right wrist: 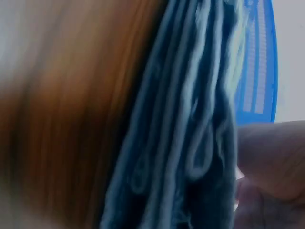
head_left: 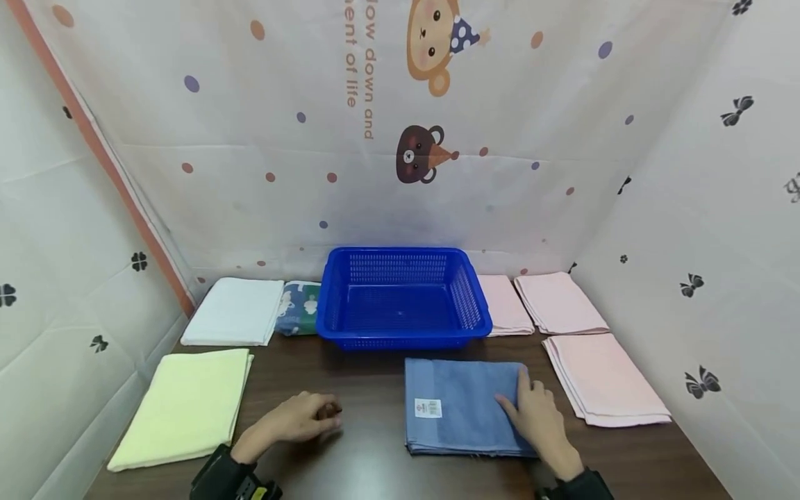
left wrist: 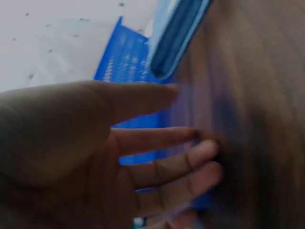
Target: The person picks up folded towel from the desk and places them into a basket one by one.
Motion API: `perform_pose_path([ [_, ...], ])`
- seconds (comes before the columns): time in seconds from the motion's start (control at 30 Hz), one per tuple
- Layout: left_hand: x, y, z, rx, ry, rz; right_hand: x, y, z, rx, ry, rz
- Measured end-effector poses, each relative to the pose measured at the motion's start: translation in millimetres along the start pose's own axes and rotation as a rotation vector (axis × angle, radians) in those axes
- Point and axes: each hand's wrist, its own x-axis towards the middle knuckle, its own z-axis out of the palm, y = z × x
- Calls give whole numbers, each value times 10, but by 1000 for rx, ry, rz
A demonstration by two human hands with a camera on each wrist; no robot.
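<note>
A folded blue towel point(head_left: 465, 410) with a white label point(head_left: 428, 408) lies on the table in the head view. My right hand point(head_left: 539, 420) rests on its right side, thumb spread across the top. In the right wrist view the towel's stacked layers point(right wrist: 176, 119) show edge-on, with the thumb point(right wrist: 271, 157) beside them; the other fingers are mostly hidden. My left hand point(head_left: 306, 418) is left of the towel, its fingers loosely bent and holding nothing. The left wrist view shows the left hand point(left wrist: 119, 138) with thumb and fingers apart, a blue towel edge point(left wrist: 176, 38) beyond.
Behind the towel stands a blue plastic basket point(head_left: 400, 340). On the left lie a yellow towel point(head_left: 187, 406), a white towel point(head_left: 234, 311) and a patterned towel point(head_left: 298, 309). Pink towels point(head_left: 606, 375) lie on the right. Printed cloth point(head_left: 250, 208) walls the table point(head_left: 362, 472).
</note>
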Motion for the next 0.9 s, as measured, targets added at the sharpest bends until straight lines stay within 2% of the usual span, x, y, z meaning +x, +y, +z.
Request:
perform_pose_path([
  [0.03, 18, -11, 2, -10, -21, 14, 17, -60, 4, 9, -15, -5],
  [0.1, 58, -2, 21, -8, -6, 29, 25, -181, 10, 23, -28, -23],
  [0.2, 112, 51, 70, 48, 75, 17, 13, -352, 23, 44, -40, -61],
  [0.3, 148, 91, 139, 100, 158, -45, 6, -496, 57, 99, -54, -126],
  [0.4, 162, 87, 206, 100, 220, -112, -4, -580, 87, 223, -95, -212],
  [0.5, 140, 46, 267, 85, 267, -159, -39, -531, 95, 402, -152, -268],
  [0.6, 87, -21, 326, 75, 301, -216, -109, -358, 72, 649, -303, -225],
  [0.7, 81, -85, 371, 60, 320, -227, -148, -208, 59, 851, -488, -118],
  [0.8, 152, -114, 378, 49, 340, -176, -122, -195, 82, 898, -576, -106],
  [0.9, 218, -76, 342, -24, 339, -142, -66, -270, 118, 830, -551, -132],
])
